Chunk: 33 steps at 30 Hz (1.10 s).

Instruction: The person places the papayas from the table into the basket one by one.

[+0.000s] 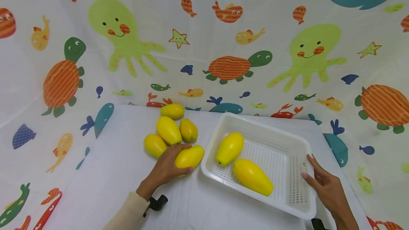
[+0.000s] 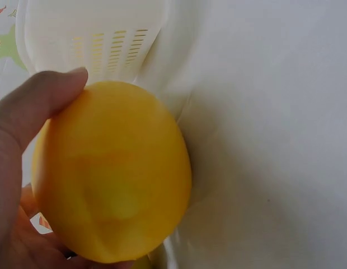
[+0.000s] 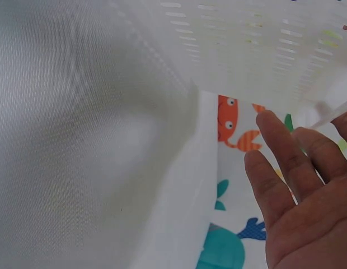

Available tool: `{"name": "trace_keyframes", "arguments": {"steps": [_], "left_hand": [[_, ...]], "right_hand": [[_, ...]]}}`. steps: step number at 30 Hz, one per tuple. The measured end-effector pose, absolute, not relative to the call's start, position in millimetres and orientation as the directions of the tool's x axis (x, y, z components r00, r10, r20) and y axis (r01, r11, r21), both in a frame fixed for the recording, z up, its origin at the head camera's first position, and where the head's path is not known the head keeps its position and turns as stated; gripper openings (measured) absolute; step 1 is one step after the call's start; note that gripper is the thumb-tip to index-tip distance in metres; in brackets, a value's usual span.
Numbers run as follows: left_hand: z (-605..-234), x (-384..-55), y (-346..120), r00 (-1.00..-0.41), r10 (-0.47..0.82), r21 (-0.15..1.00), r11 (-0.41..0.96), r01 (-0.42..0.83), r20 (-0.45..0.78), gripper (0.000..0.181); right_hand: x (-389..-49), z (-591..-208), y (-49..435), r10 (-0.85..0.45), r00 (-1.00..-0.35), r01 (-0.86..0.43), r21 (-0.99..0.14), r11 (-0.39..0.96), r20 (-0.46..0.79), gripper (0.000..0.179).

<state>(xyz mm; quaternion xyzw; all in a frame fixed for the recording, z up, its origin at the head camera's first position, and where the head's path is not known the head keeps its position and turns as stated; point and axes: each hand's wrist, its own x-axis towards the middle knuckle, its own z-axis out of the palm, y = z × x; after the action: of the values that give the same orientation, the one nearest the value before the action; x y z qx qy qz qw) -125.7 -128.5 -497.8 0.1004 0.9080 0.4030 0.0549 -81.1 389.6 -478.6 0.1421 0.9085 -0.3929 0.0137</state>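
Note:
My left hand [image 1: 169, 164] grips a yellow papaya [image 1: 190, 157] just outside the left edge of a white plastic basket [image 1: 295, 144]. In the left wrist view, the thumb lies over the top of this papaya [image 2: 117, 174], with the fingers partly hidden beneath it. On the basket's right rim my right hand [image 1: 329, 187] holds on with thumb and forefinger over the edge. Other fingers [image 3: 277, 157] extend outside the basket wall in the right wrist view. Two papayas lie inside the basket, one at its left [image 1: 230, 149] and one nearer the front [image 1: 252, 176].
Several more papayas [image 1: 168, 130] lie grouped on the white tablecloth [image 1: 121, 141], left of the basket and beyond my left hand. A sheet printed with sea animals [image 1: 228, 68] hangs behind the table and extends along its sides.

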Motion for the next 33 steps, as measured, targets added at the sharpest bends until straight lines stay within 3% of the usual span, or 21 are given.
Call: {"name": "trace_keyframes", "arguments": {"steps": [33], "left_hand": [[-432, -133, -129, -0.963, 0.250, 0.742, 0.627, 0.237, 0.096, 0.076]], "right_hand": [[-79, -478, 392, 0.216, -0.970, 0.233, -0.704, 0.671, -0.116, 0.083]]}}
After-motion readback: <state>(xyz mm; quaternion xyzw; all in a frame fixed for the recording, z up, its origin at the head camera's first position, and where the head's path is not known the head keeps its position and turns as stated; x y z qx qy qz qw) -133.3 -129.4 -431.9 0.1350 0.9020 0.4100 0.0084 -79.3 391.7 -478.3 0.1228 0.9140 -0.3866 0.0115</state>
